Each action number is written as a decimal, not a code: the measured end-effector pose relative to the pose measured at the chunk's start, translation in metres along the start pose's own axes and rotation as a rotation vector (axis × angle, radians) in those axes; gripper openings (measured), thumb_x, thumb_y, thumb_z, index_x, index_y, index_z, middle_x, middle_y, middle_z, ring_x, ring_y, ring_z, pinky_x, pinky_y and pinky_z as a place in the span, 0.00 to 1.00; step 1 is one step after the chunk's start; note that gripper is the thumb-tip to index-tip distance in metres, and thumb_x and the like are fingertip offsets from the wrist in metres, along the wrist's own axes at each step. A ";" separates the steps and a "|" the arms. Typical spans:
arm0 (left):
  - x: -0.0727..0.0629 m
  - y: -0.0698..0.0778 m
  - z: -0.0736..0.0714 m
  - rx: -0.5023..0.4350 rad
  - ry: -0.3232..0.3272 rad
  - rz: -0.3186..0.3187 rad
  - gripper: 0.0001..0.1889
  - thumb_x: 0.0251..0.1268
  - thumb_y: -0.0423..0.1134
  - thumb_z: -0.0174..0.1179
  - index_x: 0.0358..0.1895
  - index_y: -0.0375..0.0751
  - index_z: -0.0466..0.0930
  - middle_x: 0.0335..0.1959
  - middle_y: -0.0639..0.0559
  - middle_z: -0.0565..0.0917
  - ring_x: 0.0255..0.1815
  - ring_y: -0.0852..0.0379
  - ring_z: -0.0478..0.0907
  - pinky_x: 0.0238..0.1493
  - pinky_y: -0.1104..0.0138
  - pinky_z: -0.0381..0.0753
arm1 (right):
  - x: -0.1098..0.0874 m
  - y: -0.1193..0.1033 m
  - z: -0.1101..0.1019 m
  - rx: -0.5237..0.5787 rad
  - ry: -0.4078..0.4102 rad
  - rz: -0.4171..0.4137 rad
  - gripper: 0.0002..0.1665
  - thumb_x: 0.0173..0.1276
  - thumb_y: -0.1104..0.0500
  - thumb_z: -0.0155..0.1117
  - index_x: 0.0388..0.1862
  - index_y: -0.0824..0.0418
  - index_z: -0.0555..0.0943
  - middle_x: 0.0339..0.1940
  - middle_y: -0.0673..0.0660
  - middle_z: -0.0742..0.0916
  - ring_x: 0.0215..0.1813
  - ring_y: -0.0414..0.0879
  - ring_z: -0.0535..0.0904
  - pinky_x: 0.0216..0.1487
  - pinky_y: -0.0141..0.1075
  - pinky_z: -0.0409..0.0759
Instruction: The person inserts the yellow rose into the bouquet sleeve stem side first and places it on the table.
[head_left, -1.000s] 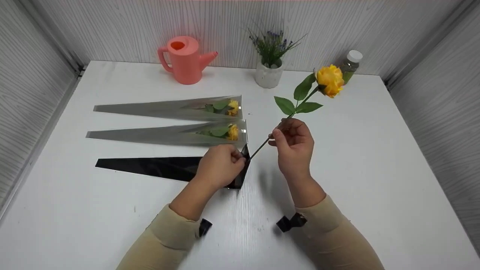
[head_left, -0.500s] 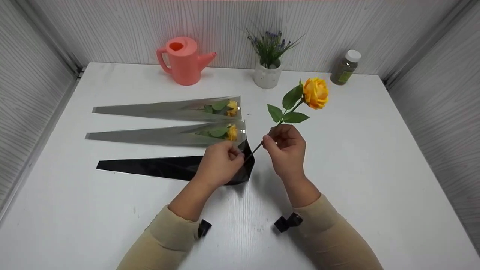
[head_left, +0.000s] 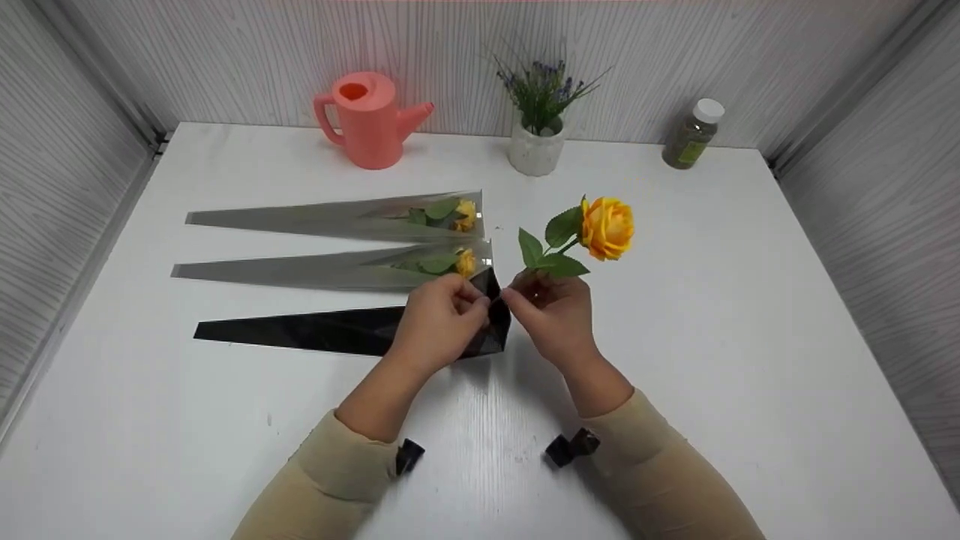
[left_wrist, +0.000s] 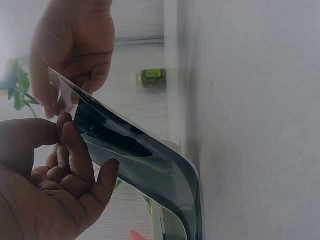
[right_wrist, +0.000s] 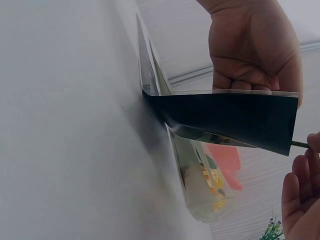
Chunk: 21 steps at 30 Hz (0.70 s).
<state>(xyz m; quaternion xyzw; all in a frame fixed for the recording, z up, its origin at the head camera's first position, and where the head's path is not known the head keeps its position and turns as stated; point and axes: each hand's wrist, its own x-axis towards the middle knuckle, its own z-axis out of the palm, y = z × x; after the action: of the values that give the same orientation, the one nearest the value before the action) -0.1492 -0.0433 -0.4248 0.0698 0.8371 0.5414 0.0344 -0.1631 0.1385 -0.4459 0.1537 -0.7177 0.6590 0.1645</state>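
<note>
A yellow artificial rose (head_left: 607, 229) with green leaves leans up and to the right in the head view. My right hand (head_left: 559, 319) pinches its stem just below the leaves. The thin stem (right_wrist: 299, 144) runs into the mouth of a long black tapered flower sleeve (head_left: 300, 330), as the right wrist view shows. At that mouth, my left hand (head_left: 441, 319) pinches the sleeve's edge between thumb and fingers, with the wide end raised off the table. Inside the sleeve the lower stem is hidden. Both hands are close together, right beside the sleeve's opening.
Two wrapped yellow roses (head_left: 330, 214) in clear-and-grey sleeves lie beyond the black one. Along the back stand a coral watering can (head_left: 371, 124), a white pot (head_left: 536, 154) with purple flowers, and a white-capped jar (head_left: 688, 139). Patterned walls enclose the white table (head_left: 720, 337).
My right hand has moved down and left with the rose, and more of its stem is inside the black sleeve. The sleeve's mouth has lifted and opened a little in my left hand.
</note>
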 end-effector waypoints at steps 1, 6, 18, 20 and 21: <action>0.000 0.000 0.000 -0.005 0.002 -0.003 0.05 0.73 0.37 0.65 0.37 0.42 0.84 0.26 0.57 0.88 0.26 0.57 0.82 0.31 0.63 0.78 | -0.001 0.000 0.000 -0.011 -0.014 0.009 0.08 0.62 0.72 0.76 0.36 0.73 0.84 0.29 0.59 0.87 0.30 0.45 0.81 0.33 0.34 0.81; 0.001 0.000 -0.001 -0.029 0.011 -0.009 0.05 0.73 0.37 0.65 0.37 0.42 0.84 0.26 0.57 0.88 0.25 0.56 0.83 0.31 0.63 0.78 | -0.003 0.001 0.002 -0.025 -0.042 0.008 0.09 0.64 0.71 0.75 0.39 0.73 0.84 0.30 0.59 0.87 0.30 0.44 0.81 0.33 0.33 0.80; -0.001 0.002 -0.004 -0.058 0.052 -0.007 0.05 0.74 0.37 0.64 0.37 0.42 0.83 0.26 0.57 0.88 0.24 0.56 0.80 0.28 0.64 0.76 | -0.005 0.000 0.003 -0.053 -0.043 -0.088 0.05 0.70 0.73 0.70 0.42 0.75 0.84 0.32 0.61 0.89 0.29 0.49 0.84 0.35 0.34 0.84; -0.001 0.002 -0.004 -0.058 0.055 -0.002 0.05 0.74 0.38 0.64 0.37 0.43 0.83 0.25 0.57 0.87 0.23 0.56 0.80 0.28 0.63 0.76 | -0.005 0.000 0.003 -0.040 -0.014 -0.069 0.04 0.68 0.74 0.71 0.39 0.76 0.84 0.29 0.59 0.88 0.28 0.46 0.82 0.33 0.34 0.82; -0.001 0.002 -0.003 -0.058 0.057 0.002 0.05 0.74 0.38 0.64 0.37 0.43 0.83 0.25 0.57 0.87 0.23 0.56 0.80 0.28 0.63 0.76 | -0.005 0.001 0.003 -0.034 -0.002 -0.052 0.04 0.67 0.74 0.72 0.38 0.75 0.84 0.28 0.57 0.87 0.27 0.45 0.80 0.33 0.33 0.82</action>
<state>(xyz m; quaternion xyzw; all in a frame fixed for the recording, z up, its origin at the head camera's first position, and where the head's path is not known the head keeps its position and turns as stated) -0.1483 -0.0457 -0.4216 0.0543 0.8215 0.5675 0.0119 -0.1593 0.1353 -0.4489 0.1702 -0.7246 0.6422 0.1831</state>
